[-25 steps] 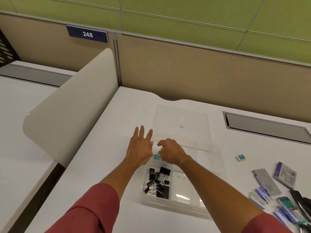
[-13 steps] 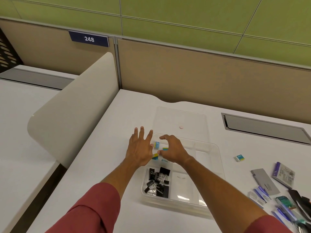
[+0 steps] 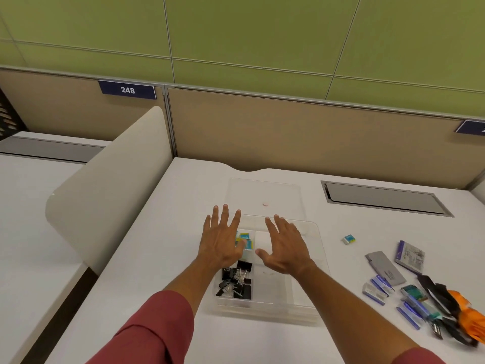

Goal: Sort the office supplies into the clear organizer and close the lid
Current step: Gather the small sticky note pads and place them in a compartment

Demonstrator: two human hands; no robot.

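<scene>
left hand (image 3: 220, 242) partly hides erasers (image 3: 244, 240)

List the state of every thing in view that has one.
Clear organizer: open, partly filled.
Lid: off, flat behind the organizer.
Binder clips: in the near-left compartment.
Erasers: in the compartment behind.
Loose eraser: unsorted on the desk.
Left hand: open, empty.
Right hand: open, empty.

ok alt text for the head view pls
Two open hands, left hand and right hand, hover over a clear organizer on a white desk, holding nothing. Binder clips and small erasers lie inside; its lid lies behind, more supplies at right.
</scene>
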